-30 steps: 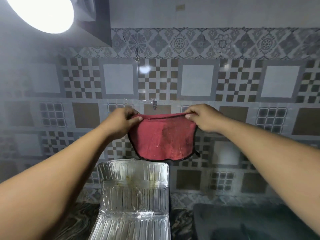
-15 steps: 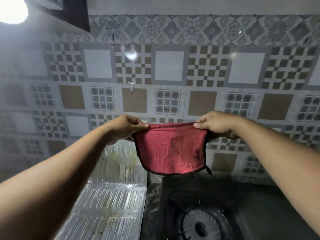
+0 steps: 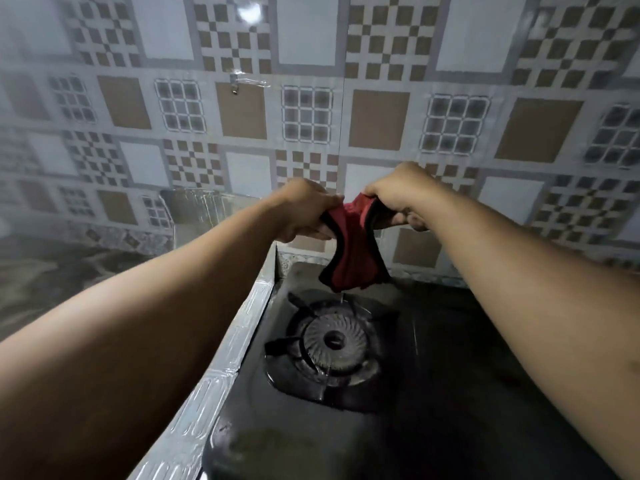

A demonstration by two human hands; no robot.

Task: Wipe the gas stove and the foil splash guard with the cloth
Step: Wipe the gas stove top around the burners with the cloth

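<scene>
The red cloth (image 3: pixel 351 252) is held in the air above the far edge of the gas stove (image 3: pixel 433 393), gathered into a bunch with its black-trimmed lower edge hanging clear of the stove top, apart from the burner (image 3: pixel 334 341) beneath it. The cloth's left end is gripped by the left hand (image 3: pixel 306 211), with the fingers curled round the fabric, and its right end is pinched by the right hand (image 3: pixel 398 199); the two hands are drawn close together, with only the bunched cloth between them. A thin thread of water is seen below the cloth's lowest point, over the burner. The burner is ringed by dark pan-support prongs, and open black surface is left to the right of it and toward the near edge of the stove. Along the stove's left edge the foil splash guard (image 3: pixel 221 368) is laid, its ribbed silver surface partly covered by the left forearm; a further upright part of it is seen behind that forearm, against the tiled wall (image 3: pixel 381 116). The wall stands just behind the stove's far edge, and a small clear hook (image 3: pixel 239 83) is stuck to it, well above the hands. Left of the foil, a marbled countertop (image 3: pixel 52 268) is seen, blurred.
</scene>
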